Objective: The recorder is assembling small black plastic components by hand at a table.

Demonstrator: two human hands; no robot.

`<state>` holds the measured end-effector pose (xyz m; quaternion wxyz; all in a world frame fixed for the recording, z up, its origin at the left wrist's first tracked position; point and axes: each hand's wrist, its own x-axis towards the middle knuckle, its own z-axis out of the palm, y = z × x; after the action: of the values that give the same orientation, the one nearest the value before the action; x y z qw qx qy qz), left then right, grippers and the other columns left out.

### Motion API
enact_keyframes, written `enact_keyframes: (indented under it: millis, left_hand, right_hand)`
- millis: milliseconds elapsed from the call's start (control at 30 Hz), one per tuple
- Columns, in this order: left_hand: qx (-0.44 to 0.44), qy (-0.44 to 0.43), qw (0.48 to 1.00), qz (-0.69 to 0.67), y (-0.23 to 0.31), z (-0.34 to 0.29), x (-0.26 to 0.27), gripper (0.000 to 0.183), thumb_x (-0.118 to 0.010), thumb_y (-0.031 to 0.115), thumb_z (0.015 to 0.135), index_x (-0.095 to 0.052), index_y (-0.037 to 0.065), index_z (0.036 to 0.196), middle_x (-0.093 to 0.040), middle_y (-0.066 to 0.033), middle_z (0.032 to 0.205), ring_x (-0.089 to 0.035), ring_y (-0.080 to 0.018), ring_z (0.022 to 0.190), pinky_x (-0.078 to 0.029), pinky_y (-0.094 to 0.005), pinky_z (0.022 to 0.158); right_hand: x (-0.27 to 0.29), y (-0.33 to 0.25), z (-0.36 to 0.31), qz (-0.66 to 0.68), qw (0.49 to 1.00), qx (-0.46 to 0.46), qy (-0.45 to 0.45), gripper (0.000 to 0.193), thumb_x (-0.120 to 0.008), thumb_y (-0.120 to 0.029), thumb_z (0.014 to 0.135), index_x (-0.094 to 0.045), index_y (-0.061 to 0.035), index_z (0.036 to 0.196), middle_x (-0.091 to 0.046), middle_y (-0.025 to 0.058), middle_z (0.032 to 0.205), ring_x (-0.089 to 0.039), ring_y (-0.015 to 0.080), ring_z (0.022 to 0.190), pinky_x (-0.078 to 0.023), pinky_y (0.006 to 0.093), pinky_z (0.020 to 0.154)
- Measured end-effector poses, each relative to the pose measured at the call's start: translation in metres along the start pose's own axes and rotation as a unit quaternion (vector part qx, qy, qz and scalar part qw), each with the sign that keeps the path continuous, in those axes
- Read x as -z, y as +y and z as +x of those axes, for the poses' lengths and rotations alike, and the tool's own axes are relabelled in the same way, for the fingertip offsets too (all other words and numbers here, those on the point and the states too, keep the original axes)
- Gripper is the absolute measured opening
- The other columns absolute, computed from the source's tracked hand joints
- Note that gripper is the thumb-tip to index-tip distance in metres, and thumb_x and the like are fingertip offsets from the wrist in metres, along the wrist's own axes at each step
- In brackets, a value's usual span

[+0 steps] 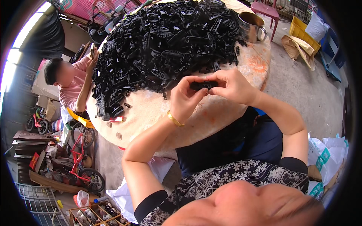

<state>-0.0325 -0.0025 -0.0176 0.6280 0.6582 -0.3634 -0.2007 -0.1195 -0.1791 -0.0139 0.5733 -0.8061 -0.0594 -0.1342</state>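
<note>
Between my two hands is a small black plastic part [203, 85], long and narrow with openings along its side. My left hand [185, 98] pinches its left end with thumb and fingers. At the other end, the thumb and fingers of my right hand [232, 87] are closed on it too. Both hands are over the near side of a round table [151, 126] with a pale cloth. Just beyond them spreads a large heap of black plastic parts [169, 41], some long and slotted, others tiny. My fingers cover both ends of the held part.
A metal mug [252, 27] stands at the table's far right. At the left edge sits another person [71, 81] in a pink top, hands raised by the heap. A red bicycle [77, 162] is on the left floor; a yellow crate [301, 34] and blue trolley [330, 62] are at right.
</note>
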Motion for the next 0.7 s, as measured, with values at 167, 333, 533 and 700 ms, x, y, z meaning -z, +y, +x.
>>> enact_keyframes:
  millis: [167, 333, 533, 700]
  left_hand:
    - [-0.042, -0.020, 0.991, 0.128, 0.005, 0.001, 0.004, 0.034, -0.065, -0.003, 0.080, -0.051, -0.003, 0.112, -0.061, -0.0093, 0.106, -0.063, -0.0140, 0.087, -0.053, -0.0238, 0.072]
    - [-0.216, 0.075, 0.808, 0.544, 0.018, 0.027, 0.049, 0.020, -0.069, 0.006, 0.074, -0.064, 0.006, 0.093, -0.055, -0.0107, 0.097, -0.054, -0.0268, 0.091, -0.049, -0.0355, 0.077]
    - [-0.119, 0.076, 0.722, 0.677, 0.011, 0.032, 0.089, 0.035, -0.065, -0.002, 0.067, -0.063, 0.013, 0.099, -0.053, -0.0105, 0.096, -0.050, -0.0285, 0.095, -0.046, -0.0367, 0.080]
    - [-0.157, 0.036, 0.709, 0.686, 0.003, 0.037, 0.097, 0.029, -0.066, 0.003, 0.070, -0.064, 0.014, 0.096, -0.057, -0.0052, 0.095, -0.054, -0.0252, 0.095, -0.046, -0.0370, 0.077]
  right_hand:
    - [0.005, -0.010, -0.003, -0.074, 0.997, 0.002, -0.006, 0.028, -0.070, -0.012, 0.073, -0.066, 0.0003, 0.099, -0.067, 0.0152, 0.079, -0.065, 0.0177, 0.069, -0.049, 0.0279, 0.062]
    - [0.017, -0.014, -0.011, -0.209, 0.968, -0.008, -0.142, 0.032, -0.072, -0.029, 0.072, -0.068, -0.0026, 0.090, -0.066, 0.0140, 0.076, -0.064, 0.0260, 0.068, -0.049, 0.0347, 0.065]
    - [0.034, -0.001, 0.005, -0.299, 0.952, 0.046, -0.045, 0.032, -0.070, -0.035, 0.075, -0.069, -0.0070, 0.089, -0.062, 0.0111, 0.077, -0.062, 0.0302, 0.078, -0.048, 0.0388, 0.069]
    - [0.050, 0.027, 0.011, -0.453, 0.891, -0.006, -0.019, 0.024, -0.069, -0.025, 0.074, -0.066, -0.0065, 0.088, -0.061, 0.0119, 0.086, -0.060, 0.0297, 0.088, -0.048, 0.0393, 0.075]
